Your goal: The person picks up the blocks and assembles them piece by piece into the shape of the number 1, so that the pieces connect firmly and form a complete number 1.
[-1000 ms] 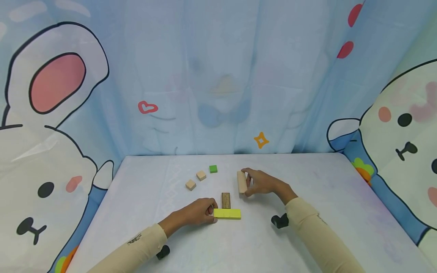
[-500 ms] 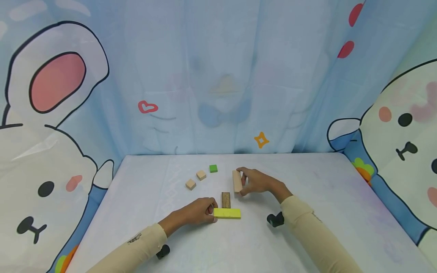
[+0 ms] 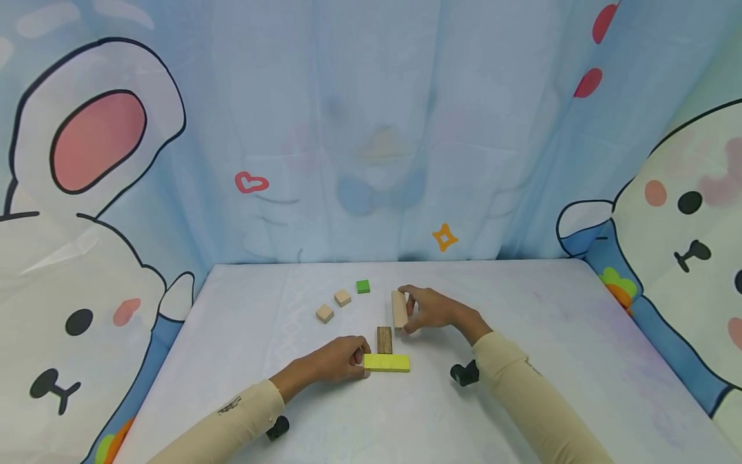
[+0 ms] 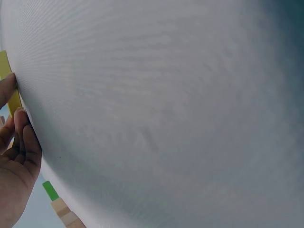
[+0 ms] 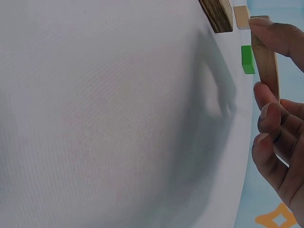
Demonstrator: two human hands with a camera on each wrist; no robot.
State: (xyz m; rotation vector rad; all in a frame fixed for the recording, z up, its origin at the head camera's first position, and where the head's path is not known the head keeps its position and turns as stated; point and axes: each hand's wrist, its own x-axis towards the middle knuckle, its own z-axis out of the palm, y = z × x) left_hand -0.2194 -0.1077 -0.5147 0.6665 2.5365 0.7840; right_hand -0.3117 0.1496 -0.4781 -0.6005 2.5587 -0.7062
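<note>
Altogether, two of six blocks are held: one yellow block (image 3: pixel 386 363) by the left grip (image 3: pixel 335 359), one long pale block (image 3: pixel 399 310) by the right grip (image 3: pixel 430 308)

Both grips are narrowed: the yellow block is pinched at its left end between thumb and fingers, and the long pale block is pinched from its right side, near one dark brown block (image 3: pixel 384 340). That dark block is seen just beyond the yellow one on the worktop (image 3: pixel 336 425). Farther back, two pale cubes are counted, one nearer (image 3: pixel 324 314) and one farther (image 3: pixel 342 298), followed by one green block (image 3: pixel 362 287). Two beige sleeves are seen, left (image 3: pixel 232 419) and right (image 3: pixel 536 399), and two small black objects, one by the left cuff (image 3: pixel 278 428) and one by the right (image 3: pixel 465 374)
</note>
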